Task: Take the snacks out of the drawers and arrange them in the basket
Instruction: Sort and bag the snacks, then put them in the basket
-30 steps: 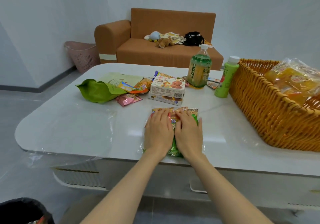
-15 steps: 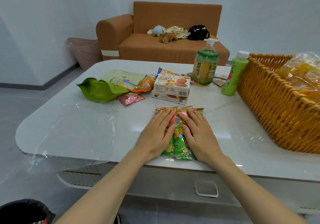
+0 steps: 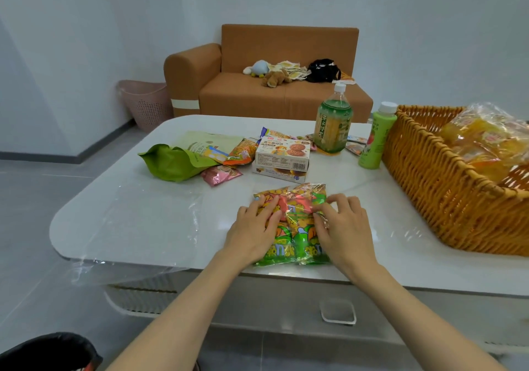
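Snack pack [image 3: 297,237] at the table's [image 3: 143,221] near edge: your left hand [image 3: 252,230] lies flat on it, your right hand [image 3: 343,227] pinches its film with curled fingers; likely light, soft and slippery, so grip both side seams.

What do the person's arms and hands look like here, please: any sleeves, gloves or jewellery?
The left arm and right arm are bare to the frame's edge, with no sleeves in view. The left hand and right hand wear no gloves, and neither wrist carries a watch or bracelet. Rings or nail polish are too small to tell.
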Demonstrator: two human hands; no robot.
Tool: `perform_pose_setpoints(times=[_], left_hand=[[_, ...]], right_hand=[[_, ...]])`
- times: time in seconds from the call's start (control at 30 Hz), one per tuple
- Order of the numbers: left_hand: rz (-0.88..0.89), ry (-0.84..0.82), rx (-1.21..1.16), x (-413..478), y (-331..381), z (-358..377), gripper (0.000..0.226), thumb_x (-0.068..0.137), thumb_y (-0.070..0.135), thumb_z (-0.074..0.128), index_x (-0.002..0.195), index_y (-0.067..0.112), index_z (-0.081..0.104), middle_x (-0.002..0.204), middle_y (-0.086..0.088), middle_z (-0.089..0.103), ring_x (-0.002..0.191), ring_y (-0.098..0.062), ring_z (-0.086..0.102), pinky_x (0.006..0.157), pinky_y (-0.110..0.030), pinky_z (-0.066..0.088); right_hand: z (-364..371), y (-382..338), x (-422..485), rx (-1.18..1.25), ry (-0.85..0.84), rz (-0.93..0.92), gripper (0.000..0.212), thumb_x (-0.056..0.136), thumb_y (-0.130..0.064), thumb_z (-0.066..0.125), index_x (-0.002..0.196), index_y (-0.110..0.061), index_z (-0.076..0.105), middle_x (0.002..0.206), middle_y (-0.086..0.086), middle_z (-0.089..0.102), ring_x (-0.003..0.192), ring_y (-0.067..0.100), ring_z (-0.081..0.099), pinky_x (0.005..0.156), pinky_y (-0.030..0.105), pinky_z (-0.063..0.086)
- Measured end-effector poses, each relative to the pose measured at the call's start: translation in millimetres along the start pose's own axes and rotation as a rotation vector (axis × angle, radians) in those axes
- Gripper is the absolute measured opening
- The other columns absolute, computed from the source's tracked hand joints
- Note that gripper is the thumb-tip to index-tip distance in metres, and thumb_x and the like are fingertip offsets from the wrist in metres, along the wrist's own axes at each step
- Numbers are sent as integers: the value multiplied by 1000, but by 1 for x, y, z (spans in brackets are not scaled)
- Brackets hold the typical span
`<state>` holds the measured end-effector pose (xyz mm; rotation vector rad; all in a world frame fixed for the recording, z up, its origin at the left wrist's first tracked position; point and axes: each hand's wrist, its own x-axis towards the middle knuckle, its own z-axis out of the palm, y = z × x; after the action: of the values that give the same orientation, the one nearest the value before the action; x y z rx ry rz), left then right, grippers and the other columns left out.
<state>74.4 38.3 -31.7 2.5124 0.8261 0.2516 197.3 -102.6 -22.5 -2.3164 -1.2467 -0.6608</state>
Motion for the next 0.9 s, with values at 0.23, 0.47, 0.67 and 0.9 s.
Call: perform_pose_setpoints(times=[0.23,0.47,0.67,0.9], left_hand=[[16,59,172,-23,19,-14,44,102,46,25,136,32,50,126,-1,46,117,-22,41,95,-38,40],[-11,170,-11,3,16,-28,40,98,42,40,133,27,53,137,-4,47,127,-23,43,103,-39,38],[-79,-70,97,34,6,-19,60,92,66,33,145,39,33,140,-11,49,131,-32,40,109,-49,30],[-145,-91,299,11,27,-28,75,84,78,28,146,34,31,133,-8,53,123,-28,50,97,-39,40]], right_hand=[[-30,-4,-20,118,-330,156,23,93,-51,46,107,-34,53,95,-8,49,94,14,51,64,30,40],[-37,34,-20,126,-574,241,39,100,-39,37,138,-48,37,118,-2,53,115,21,49,83,35,46],[-44,31,-18,-66,-386,149,36,98,-37,43,133,-34,51,124,5,47,116,25,39,82,35,43],[-56,34,-20,39,-496,376,31,95,-51,42,92,-21,51,88,2,64,87,28,59,61,32,37]])
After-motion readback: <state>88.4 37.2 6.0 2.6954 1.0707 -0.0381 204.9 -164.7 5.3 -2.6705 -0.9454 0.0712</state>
